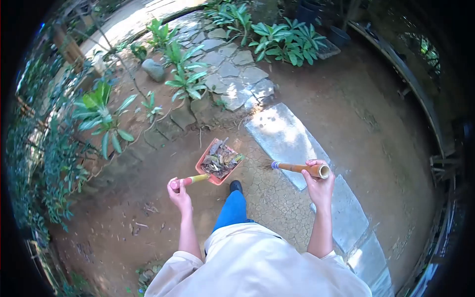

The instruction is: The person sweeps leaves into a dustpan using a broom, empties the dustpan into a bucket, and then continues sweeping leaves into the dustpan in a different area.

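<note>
My left hand (181,197) is closed round the pink end of a dustpan's handle. The orange-red dustpan (201,165) holds a heap of dry leaves and debris (220,159), with a bit of green among it. On the other side, my right hand (319,186) grips a broom (297,168) by its thick bamboo handle, near the hollow cut end. A blue and white band wraps the broom's far end, where dark bristles (266,165) point left toward the dustpan. A gap separates the bristles from the pan.
Pale stone slabs (282,129) run beneath the broom and down the right. Beyond them a flagstone path (228,67) leads away between leafy plants (187,74). A grey rock (153,70) lies upper left. Dark pots (339,37) stand at the back right, beside a curved wooden rail (403,69).
</note>
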`<state>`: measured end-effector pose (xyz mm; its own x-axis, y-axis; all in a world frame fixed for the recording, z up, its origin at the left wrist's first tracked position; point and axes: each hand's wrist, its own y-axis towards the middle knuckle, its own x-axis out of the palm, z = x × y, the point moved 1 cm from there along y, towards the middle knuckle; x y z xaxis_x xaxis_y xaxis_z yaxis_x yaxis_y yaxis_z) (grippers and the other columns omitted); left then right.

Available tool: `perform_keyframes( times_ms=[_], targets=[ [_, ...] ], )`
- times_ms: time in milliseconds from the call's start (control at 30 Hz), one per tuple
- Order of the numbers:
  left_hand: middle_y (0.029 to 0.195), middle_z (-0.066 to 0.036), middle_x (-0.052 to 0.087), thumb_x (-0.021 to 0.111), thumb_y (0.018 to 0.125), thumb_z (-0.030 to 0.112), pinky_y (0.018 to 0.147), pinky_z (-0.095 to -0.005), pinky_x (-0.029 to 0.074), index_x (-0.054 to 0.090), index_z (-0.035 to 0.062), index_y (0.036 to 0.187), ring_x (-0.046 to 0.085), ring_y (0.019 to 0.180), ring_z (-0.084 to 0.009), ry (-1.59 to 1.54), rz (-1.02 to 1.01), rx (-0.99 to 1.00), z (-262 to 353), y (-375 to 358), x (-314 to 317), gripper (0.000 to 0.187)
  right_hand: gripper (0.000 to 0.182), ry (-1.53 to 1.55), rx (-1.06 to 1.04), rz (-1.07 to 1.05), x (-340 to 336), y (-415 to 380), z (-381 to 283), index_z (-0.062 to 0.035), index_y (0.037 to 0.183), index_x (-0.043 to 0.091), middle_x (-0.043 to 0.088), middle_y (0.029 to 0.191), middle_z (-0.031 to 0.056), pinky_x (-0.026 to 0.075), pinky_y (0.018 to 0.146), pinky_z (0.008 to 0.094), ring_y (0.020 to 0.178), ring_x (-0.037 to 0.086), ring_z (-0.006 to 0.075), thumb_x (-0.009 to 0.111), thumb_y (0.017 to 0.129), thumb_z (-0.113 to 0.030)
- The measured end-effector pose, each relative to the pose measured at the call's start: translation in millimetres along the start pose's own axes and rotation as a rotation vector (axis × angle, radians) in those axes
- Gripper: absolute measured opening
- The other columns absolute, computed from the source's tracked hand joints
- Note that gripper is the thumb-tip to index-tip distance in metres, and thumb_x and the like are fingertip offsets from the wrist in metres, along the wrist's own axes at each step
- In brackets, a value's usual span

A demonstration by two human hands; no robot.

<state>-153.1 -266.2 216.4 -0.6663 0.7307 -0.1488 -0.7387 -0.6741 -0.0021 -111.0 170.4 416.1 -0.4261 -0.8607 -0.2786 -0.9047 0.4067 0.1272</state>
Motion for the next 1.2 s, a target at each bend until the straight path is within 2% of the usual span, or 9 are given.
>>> perform_keyframes(
  times_ms=[133, 167, 233, 300, 467, 700, 933, 1133, 1200],
  targets=[
    [0.112, -0.005, 0.062, 0.068, 0.096, 0.010, 0.090, -0.0293, 0.048, 0.058, 0.0037, 0.121, 0.060, 0.100, -0.0144, -0.134, -0.209, 0.012, 25.9, -14.3, 127.8, 0.028, 0.031, 0.025, 0.021, 0.222, -74.8, 21.2, 47.6, -0.0023, 0.103, 0.058, 0.064, 0.107, 0.0081, 0.053, 0.096, 0.0317, 0.110, 0.063, 0.0187, 0.071, 0.081, 0.016],
    [0.112, -0.005, 0.061, 0.068, 0.097, 0.010, 0.090, -0.0291, 0.048, 0.058, 0.0037, 0.121, 0.059, 0.100, -0.0142, -0.136, -0.259, 0.003, 43.7, 0.7, 169.8, 0.027, 0.031, 0.009, 0.032, 0.270, -83.4, 51.3, 37.1, -0.0023, 0.103, 0.058, 0.065, 0.107, 0.0086, 0.053, 0.095, 0.0317, 0.108, 0.064, 0.0183, 0.071, 0.081, 0.015],
    [0.114, -0.005, 0.061, 0.067, 0.097, 0.009, 0.090, -0.0288, 0.048, 0.057, 0.0035, 0.122, 0.060, 0.100, -0.0142, -0.139, -0.344, 0.012, 42.7, -3.2, 232.0, 0.027, 0.030, 0.015, 0.024, 0.373, -116.3, 67.1, 50.4, -0.0021, 0.103, 0.059, 0.066, 0.107, 0.0095, 0.053, 0.093, 0.0318, 0.104, 0.065, 0.0177, 0.072, 0.080, 0.014],
    [0.117, -0.005, 0.061, 0.066, 0.097, 0.009, 0.091, -0.0289, 0.048, 0.057, 0.0030, 0.122, 0.060, 0.102, -0.0144, -0.130, -0.424, 0.000, 46.3, -3.6, 299.7, 0.027, 0.031, 0.012, 0.075, 0.445, -147.5, 90.7, 66.7, -0.0028, 0.103, 0.057, 0.064, 0.107, 0.0087, 0.052, 0.096, 0.0324, 0.108, 0.064, 0.0186, 0.071, 0.081, 0.015],
    [0.120, -0.007, 0.062, 0.066, 0.097, 0.007, 0.094, -0.0295, 0.049, 0.057, 0.0016, 0.122, 0.061, 0.106, -0.0158, -0.223, -0.578, 0.025, 81.1, -11.4, 473.3, 0.028, 0.032, -0.056, 0.133, 0.596, -214.9, 166.4, 75.8, -0.0037, 0.103, 0.056, 0.063, 0.108, 0.0087, 0.051, 0.098, 0.0320, 0.111, 0.063, 0.0193, 0.070, 0.081, 0.015],
    [0.120, -0.009, 0.063, 0.067, 0.096, 0.006, 0.095, -0.0298, 0.049, 0.058, 0.0006, 0.122, 0.061, 0.107, -0.0167, -0.180, -0.786, 0.160, 129.0, -53.1, 665.8, 0.028, 0.032, -0.079, 0.149, 0.746, -283.5, 249.8, 91.4, -0.0044, 0.104, 0.057, 0.063, 0.108, 0.0076, 0.051, 0.098, 0.0317, 0.112, 0.063, 0.0190, 0.070, 0.082, 0.015],
    [0.121, -0.009, 0.062, 0.067, 0.097, 0.007, 0.096, -0.0300, 0.048, 0.057, 0.0010, 0.122, 0.061, 0.107, -0.0164, -0.239, -0.890, 0.070, 154.1, -127.7, 834.3, 0.028, 0.029, -0.047, 0.091, 0.855, -376.6, 357.4, 156.4, -0.0033, 0.099, 0.060, 0.067, 0.103, 0.0071, 0.053, 0.095, 0.0343, 0.108, 0.065, 0.0195, 0.072, 0.079, 0.014],
    [0.120, -0.008, 0.060, 0.066, 0.097, 0.006, 0.097, -0.0290, 0.048, 0.055, 0.0021, 0.124, 0.059, 0.108, -0.0160, -0.278, -0.867, 0.070, 174.5, -197.0, 967.8, 0.029, 0.027, -0.017, 0.108, 0.877, -477.1, 457.4, 199.5, -0.0024, 0.096, 0.061, 0.067, 0.100, 0.0073, 0.052, 0.095, 0.0331, 0.104, 0.067, 0.0192, 0.071, 0.078, 0.015],
    [0.121, -0.007, 0.060, 0.066, 0.097, 0.006, 0.097, -0.0281, 0.047, 0.055, 0.0024, 0.124, 0.059, 0.109, -0.0158, -0.292, -0.865, 0.036, 186.9, -216.7, 1004.8, 0.029, 0.030, -0.086, 0.096, 0.793, -513.2, 489.9, 213.9, -0.0034, 0.101, 0.059, 0.065, 0.105, 0.0066, 0.052, 0.097, 0.0321, 0.111, 0.064, 0.0187, 0.071, 0.081, 0.016]
  ],
)
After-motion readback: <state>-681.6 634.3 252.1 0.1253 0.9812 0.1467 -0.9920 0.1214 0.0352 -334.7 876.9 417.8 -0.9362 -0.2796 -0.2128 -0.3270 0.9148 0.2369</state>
